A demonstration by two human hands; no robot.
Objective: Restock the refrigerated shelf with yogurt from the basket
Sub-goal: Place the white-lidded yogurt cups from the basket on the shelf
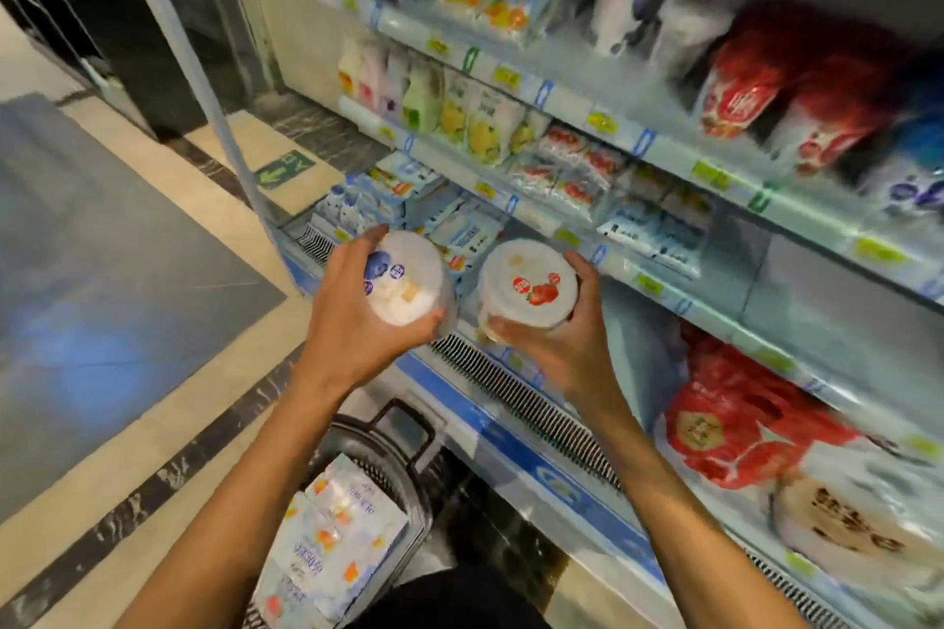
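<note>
My left hand (352, 317) grips a yogurt cup with a blueberry lid (406, 278). My right hand (562, 337) grips a second yogurt cup with a strawberry lid (528, 284). Both cups are held side by side in front of the refrigerated shelf's (516, 429) lower front edge. Down by my legs stands the dark basket (403, 450), with several blue-and-white yogurt multipacks (327, 552) in it.
The open cooler fills the right side, with shelves of yogurt packs (475, 118), red bags (756, 82) and price-tag rails (603, 123). A glass door edge (204, 82) stands at the cooler's left end. Tiled floor (117, 271) with a dark mat lies on the left.
</note>
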